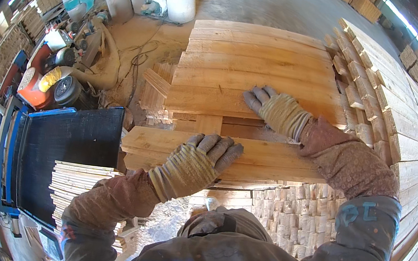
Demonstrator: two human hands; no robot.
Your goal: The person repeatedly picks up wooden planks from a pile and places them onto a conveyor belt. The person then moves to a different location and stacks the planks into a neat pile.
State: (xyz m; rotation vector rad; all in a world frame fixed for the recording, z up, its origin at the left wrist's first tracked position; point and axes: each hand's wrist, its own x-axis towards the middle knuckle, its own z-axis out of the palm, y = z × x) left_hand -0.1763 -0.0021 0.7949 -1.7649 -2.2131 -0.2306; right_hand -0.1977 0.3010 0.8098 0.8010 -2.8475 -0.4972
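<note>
Both my hands wear striped yellowish work gloves with grey fingers. My left hand [196, 162] lies on the top face of a near wooden plank [276, 157], its fingers stretched across the wood; its thumb is hidden. Farther off and to the right, my right hand [274, 108] rests flat with spread fingers near the near edge of a row of planks [228, 78] laid side by side. Between this row and the near plank is a gap. Through it a short crosswise piece of wood [209, 125] shows.
On the right stands a long, high stack of timber [403, 124]. A black conveyor belt [75, 136] with a blue frame is at left, beside a pile of thin boards [80, 178]. Motors [67, 90], a hose [107, 61] and dust-collector drums [179, 1] stand beyond.
</note>
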